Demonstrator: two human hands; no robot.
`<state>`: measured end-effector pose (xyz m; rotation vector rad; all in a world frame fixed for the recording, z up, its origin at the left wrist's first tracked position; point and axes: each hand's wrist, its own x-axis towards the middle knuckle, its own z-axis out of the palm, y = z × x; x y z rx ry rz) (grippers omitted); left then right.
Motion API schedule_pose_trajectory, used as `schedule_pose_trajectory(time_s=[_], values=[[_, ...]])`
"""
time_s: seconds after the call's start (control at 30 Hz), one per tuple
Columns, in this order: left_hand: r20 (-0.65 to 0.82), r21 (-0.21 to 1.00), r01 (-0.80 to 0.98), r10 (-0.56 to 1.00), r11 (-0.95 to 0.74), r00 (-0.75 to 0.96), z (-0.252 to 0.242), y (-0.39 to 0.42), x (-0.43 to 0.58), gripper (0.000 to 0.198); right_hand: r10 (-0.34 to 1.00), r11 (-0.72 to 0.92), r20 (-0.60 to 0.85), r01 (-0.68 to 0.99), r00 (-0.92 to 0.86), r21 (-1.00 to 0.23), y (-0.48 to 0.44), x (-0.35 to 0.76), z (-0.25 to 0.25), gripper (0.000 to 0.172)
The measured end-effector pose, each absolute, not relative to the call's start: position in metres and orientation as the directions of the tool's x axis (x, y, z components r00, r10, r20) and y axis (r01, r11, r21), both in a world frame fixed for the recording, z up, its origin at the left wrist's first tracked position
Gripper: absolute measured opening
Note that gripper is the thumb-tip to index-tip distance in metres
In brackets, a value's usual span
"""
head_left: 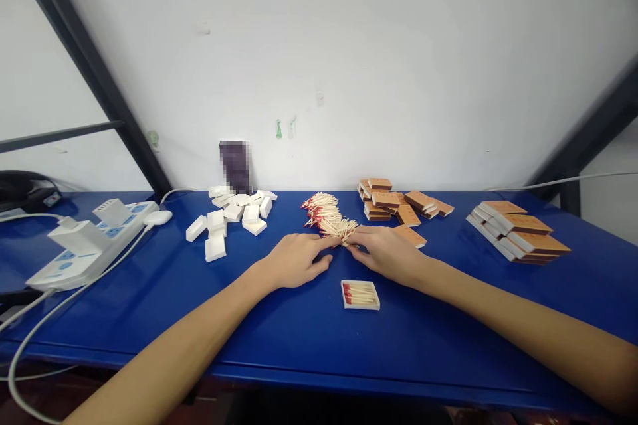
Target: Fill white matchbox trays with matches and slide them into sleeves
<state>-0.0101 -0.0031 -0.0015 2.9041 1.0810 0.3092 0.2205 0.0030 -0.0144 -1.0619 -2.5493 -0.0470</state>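
A loose heap of red-tipped matches [323, 212] lies on the blue table. My left hand [299, 260] rests palm down at its near edge, index finger stretched to the matches and thumb apart. From the other side my right hand [386, 252] touches the near end of the same heap, its thumb spread from the fingers. The fingertips of both hands almost meet there, and some match ends are hidden beneath them. Just in front of the hands sits a white matchbox tray [361, 307] holding a layer of matches, red heads to the left.
Several empty white trays [215, 249] lie at the back left. Orange-brown matchbox sleeves [386, 200] are piled at the back right, and stacked matchboxes [528, 224] stand farther right. A white power strip [94, 255] with cables occupies the left. The wall [399, 66] bounds the back.
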Motion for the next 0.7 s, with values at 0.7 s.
schedule_pose_trajectory(time_s=[0.7], values=[[0.299, 0.208, 0.616, 0.649, -0.760, 0.699, -0.005, 0.000, 0.003, 0.026, 0.656, 0.752, 0.416, 0.592, -0.630, -0.290, -0.013, 0.227, -0.012, 0.015]])
